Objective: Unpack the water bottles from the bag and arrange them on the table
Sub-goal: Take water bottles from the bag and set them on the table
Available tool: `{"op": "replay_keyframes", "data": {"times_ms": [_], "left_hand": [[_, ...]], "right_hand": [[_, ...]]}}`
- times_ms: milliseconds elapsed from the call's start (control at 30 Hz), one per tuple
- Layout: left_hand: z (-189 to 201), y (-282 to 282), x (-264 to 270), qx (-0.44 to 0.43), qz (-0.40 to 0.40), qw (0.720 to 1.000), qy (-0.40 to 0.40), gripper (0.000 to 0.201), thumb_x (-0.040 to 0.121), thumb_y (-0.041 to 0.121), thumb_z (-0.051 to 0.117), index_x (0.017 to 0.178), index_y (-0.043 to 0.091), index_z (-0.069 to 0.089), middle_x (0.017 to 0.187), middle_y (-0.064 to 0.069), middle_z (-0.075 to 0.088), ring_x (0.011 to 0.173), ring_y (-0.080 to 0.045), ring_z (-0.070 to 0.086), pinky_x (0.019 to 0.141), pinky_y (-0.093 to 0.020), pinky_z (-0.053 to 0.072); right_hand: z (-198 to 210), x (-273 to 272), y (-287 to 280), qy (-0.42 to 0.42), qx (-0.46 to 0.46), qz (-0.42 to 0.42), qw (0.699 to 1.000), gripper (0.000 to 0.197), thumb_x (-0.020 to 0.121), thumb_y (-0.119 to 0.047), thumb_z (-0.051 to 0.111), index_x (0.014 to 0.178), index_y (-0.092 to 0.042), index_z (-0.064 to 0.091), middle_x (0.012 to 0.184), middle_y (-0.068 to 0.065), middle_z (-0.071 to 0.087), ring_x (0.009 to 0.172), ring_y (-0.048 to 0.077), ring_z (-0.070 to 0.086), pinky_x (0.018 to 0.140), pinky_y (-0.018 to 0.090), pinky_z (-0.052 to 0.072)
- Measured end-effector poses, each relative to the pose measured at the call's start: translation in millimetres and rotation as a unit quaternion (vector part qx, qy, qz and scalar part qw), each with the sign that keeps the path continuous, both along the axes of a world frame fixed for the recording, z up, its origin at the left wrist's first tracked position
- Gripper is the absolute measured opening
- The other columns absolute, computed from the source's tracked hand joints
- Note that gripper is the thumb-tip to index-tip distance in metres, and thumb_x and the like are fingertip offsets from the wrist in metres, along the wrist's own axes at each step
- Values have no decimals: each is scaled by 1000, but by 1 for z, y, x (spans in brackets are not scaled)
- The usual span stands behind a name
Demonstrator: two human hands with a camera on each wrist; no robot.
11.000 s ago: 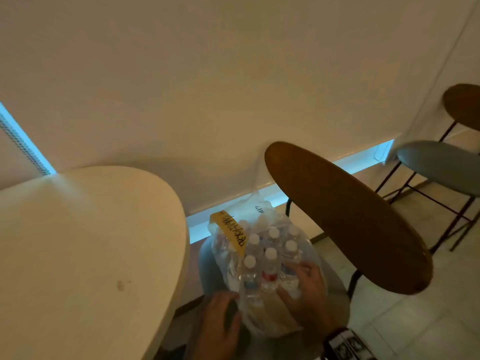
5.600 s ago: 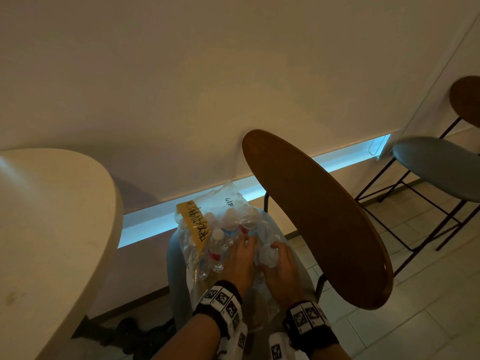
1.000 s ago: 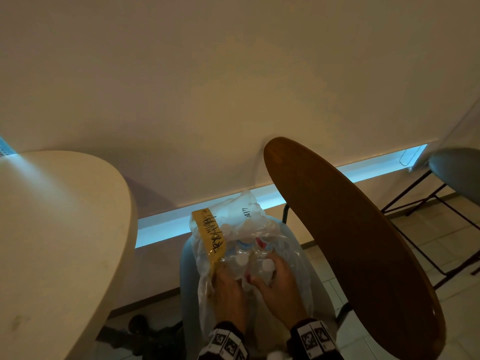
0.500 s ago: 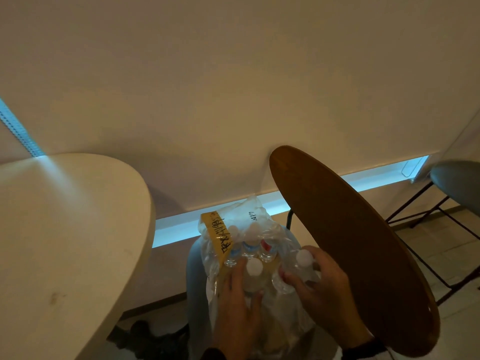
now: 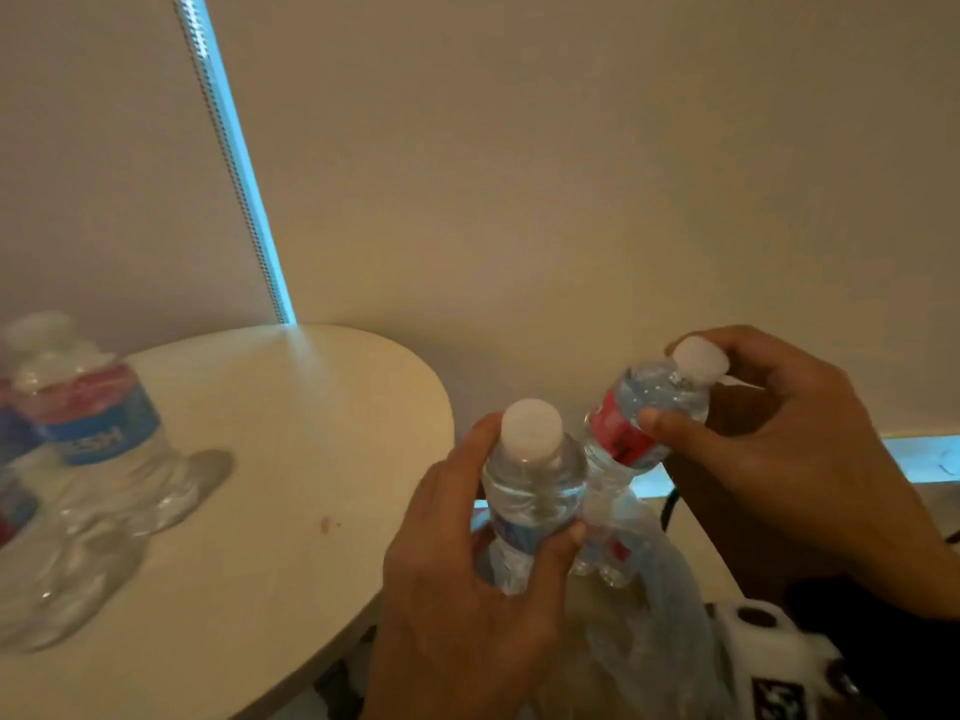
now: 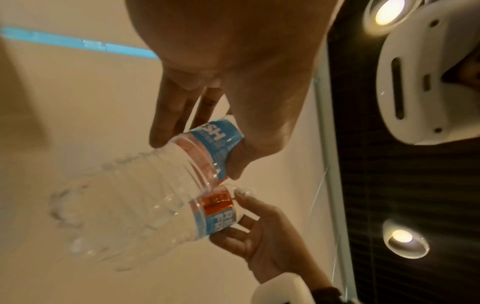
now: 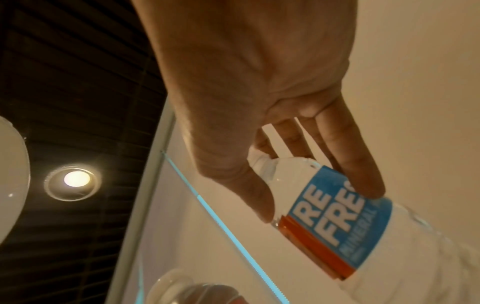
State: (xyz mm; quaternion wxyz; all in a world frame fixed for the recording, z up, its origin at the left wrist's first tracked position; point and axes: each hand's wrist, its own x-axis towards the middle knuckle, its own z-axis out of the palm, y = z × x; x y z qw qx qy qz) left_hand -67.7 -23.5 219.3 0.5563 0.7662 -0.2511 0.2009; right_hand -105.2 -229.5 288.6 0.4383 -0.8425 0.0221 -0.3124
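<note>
My left hand [image 5: 483, 543] grips a clear water bottle [image 5: 530, 491] with a white cap and blue label, held upright just off the right edge of the cream table [image 5: 291, 459]. My right hand [image 5: 727, 423] holds a second bottle [image 5: 639, 423] with a red and blue label, tilted, beside the first. Both bottles hang above the clear plastic bag [image 5: 649, 605]. Two or more bottles [image 5: 98, 433] stand at the table's left edge. The left wrist view has both held bottles [image 6: 182, 164] side by side. In the right wrist view my fingers [image 7: 345, 156] wrap the labelled bottle [image 7: 342, 222].
A pale roller blind [image 5: 571, 174] hangs behind the table, with a bright blue gap [image 5: 234, 163] at its edge. A small reddish spot [image 5: 325, 523] marks the tabletop near its right side. Ceiling lamps [image 7: 76, 179] show in the wrist views.
Both hands have lifted out of the bag, each with a bottle, and moved up and left toward the table. The view has swung left; bottles on the table now show.
</note>
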Motion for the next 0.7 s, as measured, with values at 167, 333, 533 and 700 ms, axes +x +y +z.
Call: {"op": "replay_keyframes", "data": {"times_ms": [167,333,533,700], "left_hand": [[34,47,3,27,47,998,-18,76,65,39,84,132,45,47,118,23,62,109,1,60,78,-25,61],[46,91,11,1,100,995,9,79,63,29,88,124,55,45,111,33,57,103,16,54,59,4,46],[57,129,18,15,189,981,30,81,67,23,87,135,38,46,123,12,62,104,-10,63,80,-28,61],[54,152,29,48,246,968,28,78,72,32,82,139,35,42,131,11,59,112,-17,60,91,-45,56]], "right_hand": [[35,41,40,-44,8,87,995,35,67,-30,85,98,-28,68,98,-10,72,87,12,71,73,37,64],[50,84,83,-7,5,177,984,33,70,-25,85,98,-24,68,97,-1,72,79,28,73,65,50,63],[51,122,146,29,-48,231,971,34,72,-27,85,100,-22,67,98,-3,71,77,17,71,69,46,62],[48,141,189,48,-90,266,958,34,74,-26,84,102,-20,66,97,-6,68,77,8,66,70,39,63]]}}
